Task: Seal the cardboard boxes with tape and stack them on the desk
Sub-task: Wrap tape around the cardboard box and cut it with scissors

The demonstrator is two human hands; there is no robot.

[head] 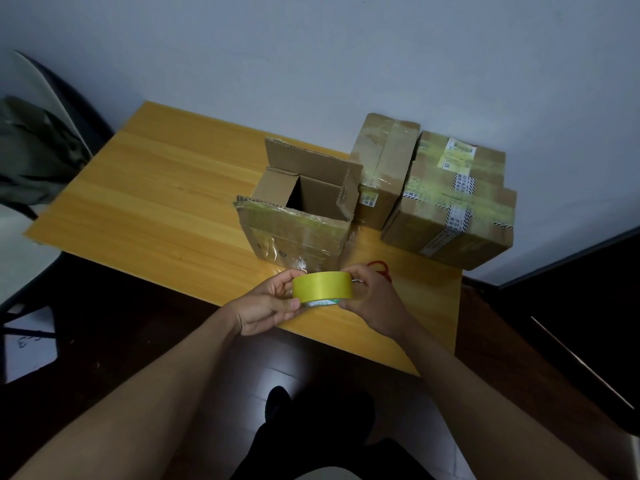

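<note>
Both hands hold a yellow roll of tape (322,288) above the near edge of the desk (156,202): the left hand (268,306) grips its left side, the right hand (372,299) pinches its right side. Just beyond the hands stands an open box (301,209), flaps up. Red-handled scissors (381,266) lie behind the right hand. Farther right sit two taped boxes, one narrow (384,168), one large (453,202)
</note>
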